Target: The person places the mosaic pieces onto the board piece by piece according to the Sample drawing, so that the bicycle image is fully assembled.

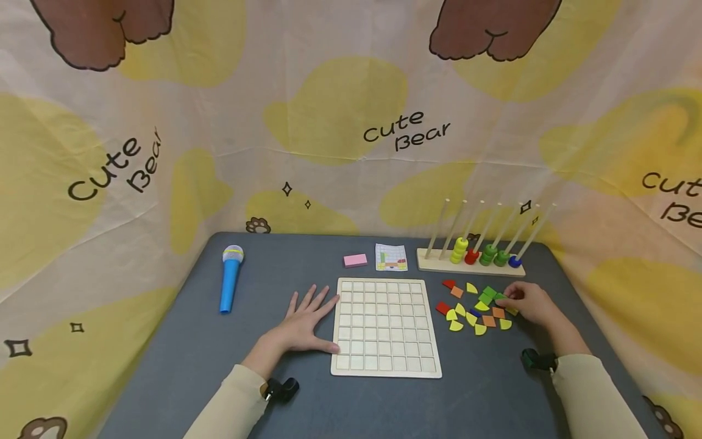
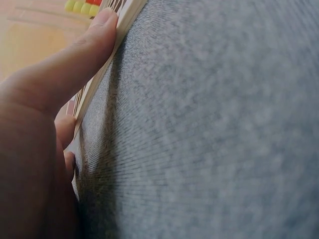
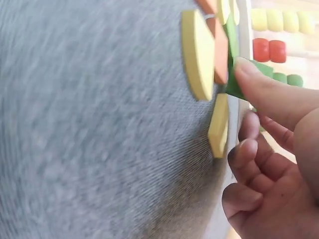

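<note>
A pale wooden board with a grid of square cells (image 1: 385, 326) lies flat on the table. My left hand (image 1: 300, 327) is spread with straight fingers at its left side, the thumb and a fingertip touching the edge; the left wrist view shows the thumb (image 2: 75, 62) on the board's rim. To the right of the board, my right hand (image 1: 533, 303) pinches a green tile (image 3: 234, 89) between thumb and fingers, over a loose group of coloured tiles. Yellow quarter-round tiles (image 1: 456, 326), orange squares (image 1: 489, 321) and red tiles (image 1: 442, 308) lie around it.
Behind the tiles stands a wooden peg rack (image 1: 466, 266) with coloured beads on upright rods. A pink block (image 1: 354, 261) and a small printed grid card (image 1: 391, 258) lie beyond the board. At the left lies a blue toy microphone (image 1: 230, 280). Patterned cloth (image 1: 329, 110) hangs around the table.
</note>
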Available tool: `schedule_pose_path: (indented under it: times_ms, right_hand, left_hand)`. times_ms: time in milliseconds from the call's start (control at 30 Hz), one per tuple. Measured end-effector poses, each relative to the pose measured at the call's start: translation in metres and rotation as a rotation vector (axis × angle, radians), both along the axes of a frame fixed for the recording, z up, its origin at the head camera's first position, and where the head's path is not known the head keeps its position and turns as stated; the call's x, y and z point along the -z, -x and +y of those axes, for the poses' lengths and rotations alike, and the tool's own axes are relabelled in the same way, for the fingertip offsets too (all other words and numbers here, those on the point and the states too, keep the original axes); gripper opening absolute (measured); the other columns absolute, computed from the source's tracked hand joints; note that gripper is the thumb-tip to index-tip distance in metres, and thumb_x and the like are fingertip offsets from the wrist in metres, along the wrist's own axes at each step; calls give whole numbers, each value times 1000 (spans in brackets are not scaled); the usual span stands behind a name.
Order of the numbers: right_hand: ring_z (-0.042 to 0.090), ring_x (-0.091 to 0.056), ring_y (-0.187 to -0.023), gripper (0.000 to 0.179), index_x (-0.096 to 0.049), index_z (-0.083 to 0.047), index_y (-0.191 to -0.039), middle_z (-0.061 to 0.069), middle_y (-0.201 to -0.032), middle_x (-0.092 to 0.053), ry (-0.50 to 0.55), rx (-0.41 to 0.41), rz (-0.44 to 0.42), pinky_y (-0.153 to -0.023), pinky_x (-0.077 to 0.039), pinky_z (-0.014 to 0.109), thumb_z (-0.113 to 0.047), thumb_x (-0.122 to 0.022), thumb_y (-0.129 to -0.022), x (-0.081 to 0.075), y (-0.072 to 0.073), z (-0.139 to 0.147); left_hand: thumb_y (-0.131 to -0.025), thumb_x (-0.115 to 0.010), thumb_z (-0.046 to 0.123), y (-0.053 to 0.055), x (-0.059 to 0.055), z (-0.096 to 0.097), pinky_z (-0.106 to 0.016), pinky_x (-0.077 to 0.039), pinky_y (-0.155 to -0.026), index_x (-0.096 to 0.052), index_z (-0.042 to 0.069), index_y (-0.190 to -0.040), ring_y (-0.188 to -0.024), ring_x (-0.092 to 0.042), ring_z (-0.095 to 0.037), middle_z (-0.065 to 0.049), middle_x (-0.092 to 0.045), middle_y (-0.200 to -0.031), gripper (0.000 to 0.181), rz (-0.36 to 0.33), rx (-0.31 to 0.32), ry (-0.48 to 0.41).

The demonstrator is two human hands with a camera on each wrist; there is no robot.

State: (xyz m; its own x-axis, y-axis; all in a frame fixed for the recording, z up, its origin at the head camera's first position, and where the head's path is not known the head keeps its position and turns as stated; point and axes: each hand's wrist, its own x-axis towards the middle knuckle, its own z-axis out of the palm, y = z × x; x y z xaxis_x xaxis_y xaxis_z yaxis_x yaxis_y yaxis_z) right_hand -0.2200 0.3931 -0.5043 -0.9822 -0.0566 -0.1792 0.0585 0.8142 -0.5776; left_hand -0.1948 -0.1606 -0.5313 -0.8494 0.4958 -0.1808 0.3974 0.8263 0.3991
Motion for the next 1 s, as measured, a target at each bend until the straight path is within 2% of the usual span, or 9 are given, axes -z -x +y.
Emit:
schedule_pose_path:
  times_ms: [233, 433, 633, 867, 1000]
  right_hand:
    - [26, -56, -84, 45, -66, 2, -113, 15, -97, -67, 45, 50, 104, -66, -50, 30, -39, -71, -95, -17, 0, -9]
    - [27, -58, -87, 50, -68, 0, -127, 18, -106, -70, 62, 31, 136, -67, -52, 30, -41, -65, -98, -24, 2, -20]
    - [24, -59, -80, 39, -69, -3, -122, 17, -98, -71, 84, -13, 208, -62, -52, 26, -35, -66, -99, -33, -3, -41]
    - [36, -64, -84, 34, -68, -2, -116, 19, -99, -71, 147, -27, 250, -61, -55, 28, -30, -68, -98, -42, -4, -68]
    - [36, -65, -82, 31, -70, -4, -114, 14, -95, -72, 154, -29, 287, -61, -55, 27, -30, -70, -97, -42, -3, -82]
  left_hand:
    - [-69, -70, 82, 2, 0, -1, -69, 9, -118, -18, 32, -163, -158, 5, -34, -2, -7, -172, 119, 0, -3, -29]
    - [-69, -72, 80, 0, -1, -1, -70, 7, -118, -20, 32, -163, -157, 4, -36, -4, -9, -171, 118, 6, -7, -38]
    - [-68, -72, 80, -2, 2, -1, -70, 7, -118, -19, 32, -163, -157, 3, -36, -4, -9, -171, 118, 14, -6, -49]
    - [-68, -71, 81, -1, 1, 0, -70, 7, -118, -19, 33, -163, -157, 2, -36, -3, -10, -171, 119, 20, -7, -36]
    - [-69, -71, 81, -1, 1, 0, -69, 8, -119, -17, 33, -163, -158, 3, -35, -3, -8, -172, 119, 15, -6, -23]
